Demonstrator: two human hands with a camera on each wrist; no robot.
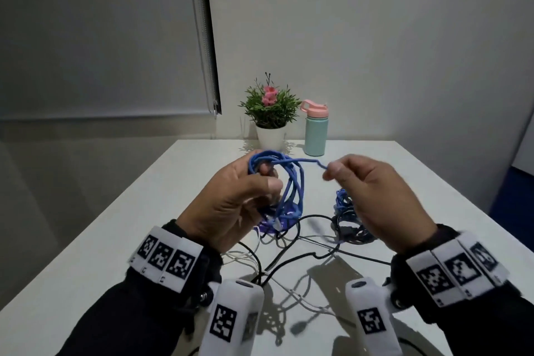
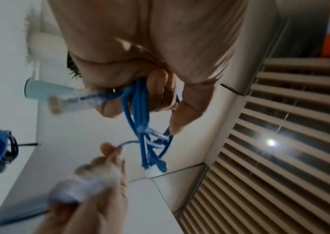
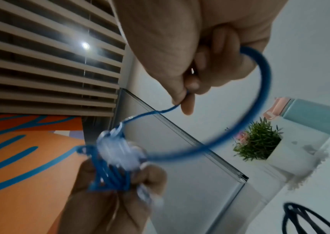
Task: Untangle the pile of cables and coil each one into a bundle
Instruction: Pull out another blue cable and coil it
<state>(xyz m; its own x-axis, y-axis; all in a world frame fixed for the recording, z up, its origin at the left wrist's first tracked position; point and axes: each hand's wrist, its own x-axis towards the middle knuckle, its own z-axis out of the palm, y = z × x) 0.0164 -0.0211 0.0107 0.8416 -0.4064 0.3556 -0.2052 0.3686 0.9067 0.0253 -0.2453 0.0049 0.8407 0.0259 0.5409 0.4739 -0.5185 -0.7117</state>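
Note:
My left hand [image 1: 248,191] holds a coil of blue cable [image 1: 284,182] above the table, fingers curled round several loops [image 2: 140,101]. A clear plug [image 2: 64,102] sticks out of that grip. My right hand [image 1: 355,182] pinches the loose end of the same blue cable [image 1: 315,162] between thumb and forefinger, a short span to the right of the coil. In the right wrist view the cable [image 3: 260,101] arcs from my right fingers down to the coil [image 3: 112,174] in the left hand. Black and white cables [image 1: 289,260] lie tangled on the table below.
A second blue and black cable heap [image 1: 346,217] lies under my right hand. A potted plant [image 1: 270,113] and a teal bottle with a pink lid [image 1: 315,130] stand at the far edge of the white table [image 1: 115,240]. A purple item [image 1: 277,225] lies under the coil.

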